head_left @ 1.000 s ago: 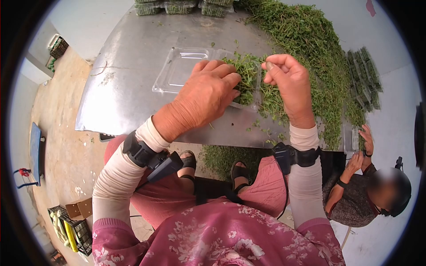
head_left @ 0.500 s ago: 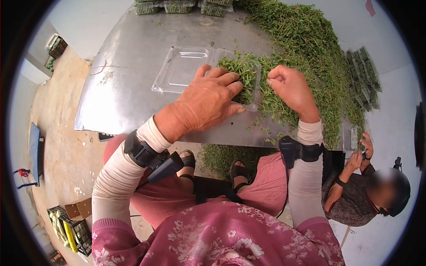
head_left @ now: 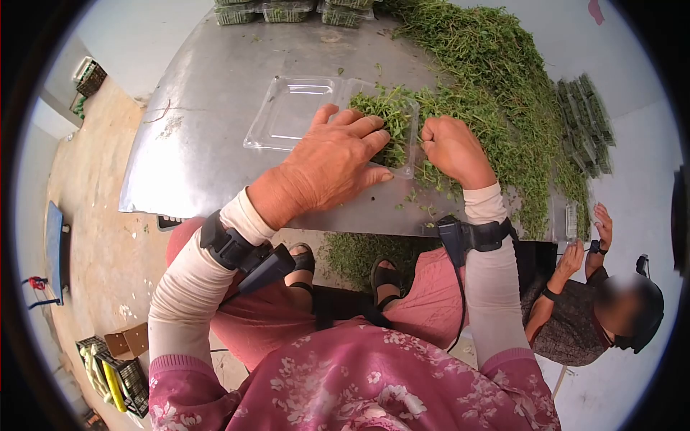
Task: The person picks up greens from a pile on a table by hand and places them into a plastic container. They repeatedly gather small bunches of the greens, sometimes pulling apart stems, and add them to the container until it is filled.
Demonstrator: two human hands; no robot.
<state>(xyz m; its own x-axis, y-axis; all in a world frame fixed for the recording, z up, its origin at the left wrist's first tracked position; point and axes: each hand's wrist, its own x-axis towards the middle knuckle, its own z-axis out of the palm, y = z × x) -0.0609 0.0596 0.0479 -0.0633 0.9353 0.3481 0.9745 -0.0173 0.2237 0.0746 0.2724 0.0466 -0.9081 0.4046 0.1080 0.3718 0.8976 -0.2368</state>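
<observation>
A clear plastic clamshell box (head_left: 286,138) lies unfolded on the metal table, its lid side to the left. Leafy green stems (head_left: 392,108) fill its right half. My left hand (head_left: 334,151) rests over these greens with its fingers stretched out and the thumb near the box's front edge. Just past the box's right edge is my right hand (head_left: 456,151), its fingers curled closed above loose greens. Whatever lies inside those fingers is hidden. Behind and to the right, a big heap of the same greens (head_left: 496,65) spreads across the table.
Filled clear boxes (head_left: 287,11) stand stacked at the table's (head_left: 194,100) far edge. More packed boxes (head_left: 586,122) are piled at the right. A co-worker (head_left: 575,316) handles a clear box (head_left: 571,219) at the right corner. Greens (head_left: 359,255) also lie below the table.
My right hand has shifted slightly left, nearer the box's edge, with its fingers curled inward. The left hand stays almost in place. The co-worker's far hand has risen off their box.
</observation>
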